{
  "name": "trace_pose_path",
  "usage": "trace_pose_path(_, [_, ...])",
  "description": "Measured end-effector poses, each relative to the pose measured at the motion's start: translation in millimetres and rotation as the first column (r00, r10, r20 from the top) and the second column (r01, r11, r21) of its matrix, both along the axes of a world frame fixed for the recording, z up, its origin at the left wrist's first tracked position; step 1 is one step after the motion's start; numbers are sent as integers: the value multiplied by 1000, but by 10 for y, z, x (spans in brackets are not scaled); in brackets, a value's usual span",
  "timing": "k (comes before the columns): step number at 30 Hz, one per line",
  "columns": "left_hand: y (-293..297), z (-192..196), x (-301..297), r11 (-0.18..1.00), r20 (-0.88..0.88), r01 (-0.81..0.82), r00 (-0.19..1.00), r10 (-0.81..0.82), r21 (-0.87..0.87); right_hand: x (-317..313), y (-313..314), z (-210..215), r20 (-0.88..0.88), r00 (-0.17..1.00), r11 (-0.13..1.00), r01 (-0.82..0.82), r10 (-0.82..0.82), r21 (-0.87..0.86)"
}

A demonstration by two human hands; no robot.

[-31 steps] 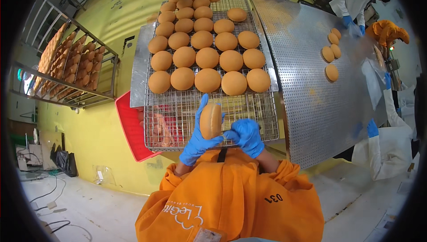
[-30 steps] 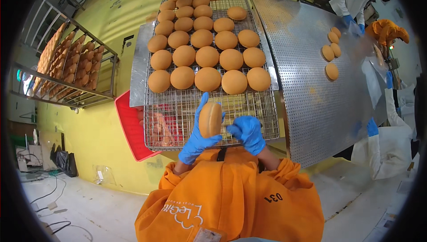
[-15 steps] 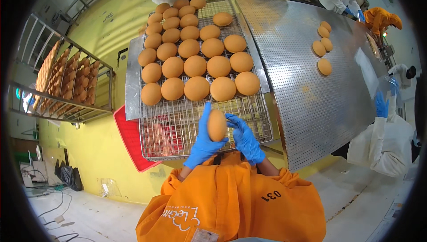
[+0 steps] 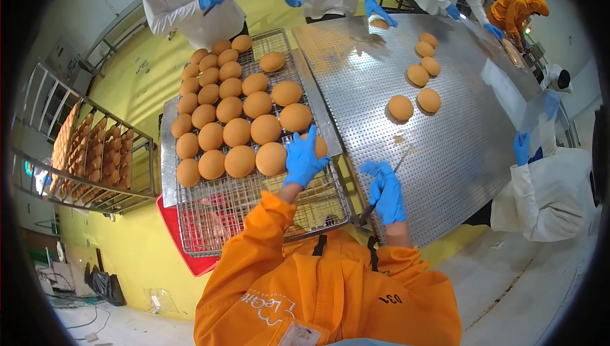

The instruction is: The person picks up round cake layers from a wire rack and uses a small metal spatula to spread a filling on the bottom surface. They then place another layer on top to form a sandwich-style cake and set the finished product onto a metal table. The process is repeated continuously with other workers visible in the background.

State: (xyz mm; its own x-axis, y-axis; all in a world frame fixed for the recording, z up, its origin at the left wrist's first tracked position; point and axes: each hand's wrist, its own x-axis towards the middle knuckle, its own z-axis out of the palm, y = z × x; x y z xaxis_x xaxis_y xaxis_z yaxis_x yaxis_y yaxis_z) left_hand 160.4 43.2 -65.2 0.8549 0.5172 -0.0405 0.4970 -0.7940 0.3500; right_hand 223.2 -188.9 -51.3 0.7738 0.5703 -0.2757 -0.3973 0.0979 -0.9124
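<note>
Left hand [image 4: 305, 159] now covers a bun [image 4: 321, 147] at the wire rack's [image 4: 210, 209] three o'clock edge, grip unclear; right hand [image 4: 386, 191] grasps a knife-like tool [image 4: 402, 160]. The table [image 4: 451, 181] has gained a sixth bun [image 4: 400, 109], suggesting one is finished.

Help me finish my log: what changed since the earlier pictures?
The left hand released its bun, apparently now on the metal table, and reached forward over the near-right tray bun. The right hand, still holding a knife, moved right. Other tray buns stayed.

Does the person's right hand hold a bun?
No, the right hand holds a dark-handled tool with a thin blade.
</note>
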Motion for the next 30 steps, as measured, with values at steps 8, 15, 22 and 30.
trace_pose_path(8, [-721, 200, -551, -560, 161, 496, 826, 541, -663, -518, -254, -146, 520, 852, 983, 33, 67, -182])
trace_pose_path(15, [-922, 544, -842, -89, 400, 546, 706, 584, -833, -487, -4, 87, 697, 620, 856, 78, 360, -512])
trace_pose_path(22, [-949, 573, -932, 323, 540, 480, 429, 724, -815, -728, 99, 167, 587, 679, 867, -153, 441, -475])
trace_pose_path(30, [-776, -204, -1180, 509, 575, 271, 326, 750, -817, -753, 20, 207, 636, 638, 890, -196, 435, -412])
